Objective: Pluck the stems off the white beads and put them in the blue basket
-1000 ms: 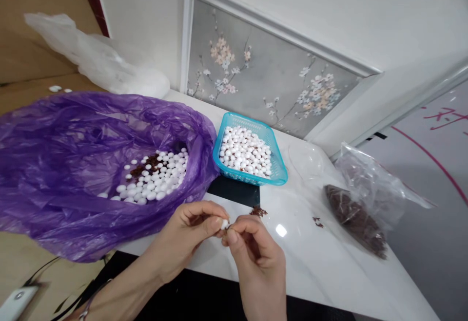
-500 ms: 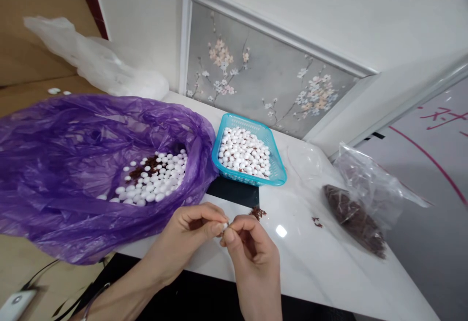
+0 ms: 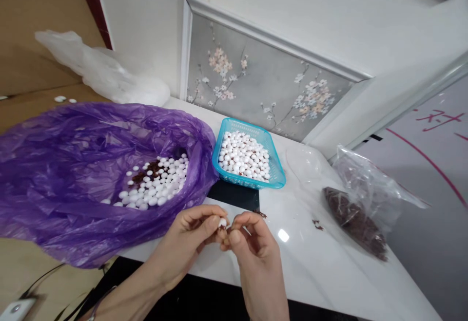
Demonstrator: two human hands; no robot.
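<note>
Between the thumb and fingertips of my left hand [image 3: 190,236] is a small white ball [image 3: 222,222] with a reddish-brown bit at its underside. My right hand [image 3: 258,253] is closed in a pinch right beside it, the fingertips almost meeting the left ones; whatever it holds is too small to make out. Left of my hands lies an open purple plastic bag [image 3: 73,160] with many white balls [image 3: 157,189] and some brown pieces [image 3: 151,171] in it. Past my right fingers, a small heap of brown pieces [image 3: 261,213] shows partly on the table.
A blue basket [image 3: 281,177] full of white balls with brown bits stands behind my hands. At the right lies a clear zip bag [image 3: 356,226] of brown material, near loose brown bits [image 3: 318,224]. A framed flower picture [image 3: 256,63] is behind, and a whiteboard [image 3: 431,165] at right.
My fingertips have drawn slightly apart, and the white ball with its brown bit now shows more clearly in my left hand. The view has shifted a little.
</note>
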